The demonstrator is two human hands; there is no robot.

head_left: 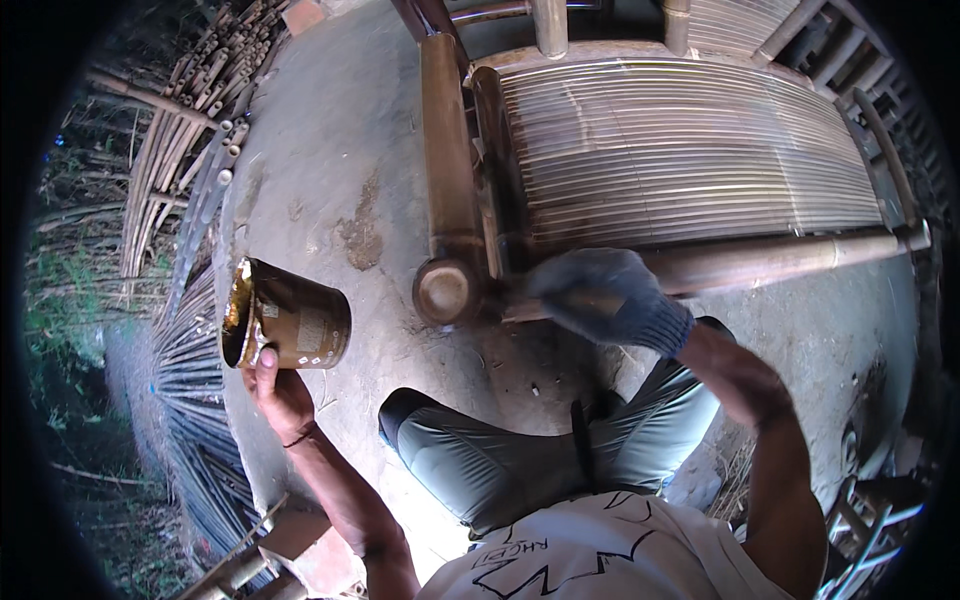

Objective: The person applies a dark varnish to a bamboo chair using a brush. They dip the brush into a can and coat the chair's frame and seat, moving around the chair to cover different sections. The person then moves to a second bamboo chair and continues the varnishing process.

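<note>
My bare left hand [275, 400] grips a brown tin can [305, 320] at its rim, thumb outside. The can lies tilted on its side in the air, its mouth turned left, with shiny amber drips along the rim. My right hand [605, 300] wears a grey knitted glove and is smeared by motion. Its fingers look curled, and what they hold is too blurred to name. The glove is beside the front corner of a bamboo bench [690, 150], close to the round cut end of a thick bamboo pole [446, 291].
The bench has a slatted seat and a thick front rail [780, 262]. Stained concrete floor [320, 130] surrounds it. Stacks of bamboo poles [200, 390] line the left edge, beside greenery. A reddish block [320, 560] is at lower left. My knees are bent below the bench.
</note>
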